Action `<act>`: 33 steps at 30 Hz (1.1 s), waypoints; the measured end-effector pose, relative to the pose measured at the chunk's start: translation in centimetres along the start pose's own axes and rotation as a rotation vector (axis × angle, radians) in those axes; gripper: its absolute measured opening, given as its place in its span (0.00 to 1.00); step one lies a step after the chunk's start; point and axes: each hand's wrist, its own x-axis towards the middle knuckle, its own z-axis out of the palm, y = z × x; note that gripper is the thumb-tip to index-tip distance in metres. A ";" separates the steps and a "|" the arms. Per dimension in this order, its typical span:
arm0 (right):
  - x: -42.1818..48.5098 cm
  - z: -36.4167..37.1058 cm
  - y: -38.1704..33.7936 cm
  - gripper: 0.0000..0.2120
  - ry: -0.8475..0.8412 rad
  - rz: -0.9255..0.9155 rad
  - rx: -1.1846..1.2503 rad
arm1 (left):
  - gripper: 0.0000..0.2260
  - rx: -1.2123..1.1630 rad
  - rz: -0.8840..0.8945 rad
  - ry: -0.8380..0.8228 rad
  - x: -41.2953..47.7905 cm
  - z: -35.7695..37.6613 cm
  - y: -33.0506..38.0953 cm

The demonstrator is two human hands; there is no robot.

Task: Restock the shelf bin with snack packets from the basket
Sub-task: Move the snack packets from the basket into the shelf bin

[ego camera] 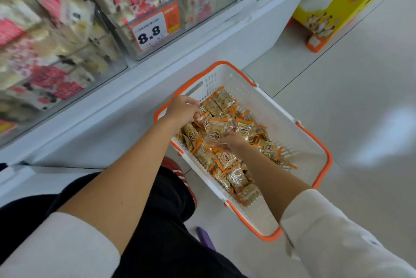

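Here, the small clear-wrapped snack packets (227, 160) with orange crimped ends are lying in a loose heap across the bottom of the white perforated plastic basket (281, 108) with an orange rim. The basket is standing on the pale tiled floor (337, 63), just beside the base of the white shelf unit (202, 36). Both hands are reaching down into that heap. The right hand (233, 141) is sitting mid-heap, its fingers curling round one raised packet (215, 131) that is tilting up off the pile, flat face toward the camera. The left hand (181, 108) is working at the shelf-side rim of the basket, fingers bunching together and apparently pinching the edge of a packet or two at that end of the heap; how many is too small to tell. The clear plastic shelf bins (101, 48), holding pink-and-white packs behind an orange-framed price label (153, 30), are lying up and to the left of both grips. The left hand is therefore looking the nearer one, and any carry will probably be running upward and leftward over the basket's rim.
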 end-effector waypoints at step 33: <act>-36.1 12.0 -36.5 0.06 -0.403 -1.241 -0.226 | 0.13 -0.163 0.639 0.473 -23.2 -31.2 18.3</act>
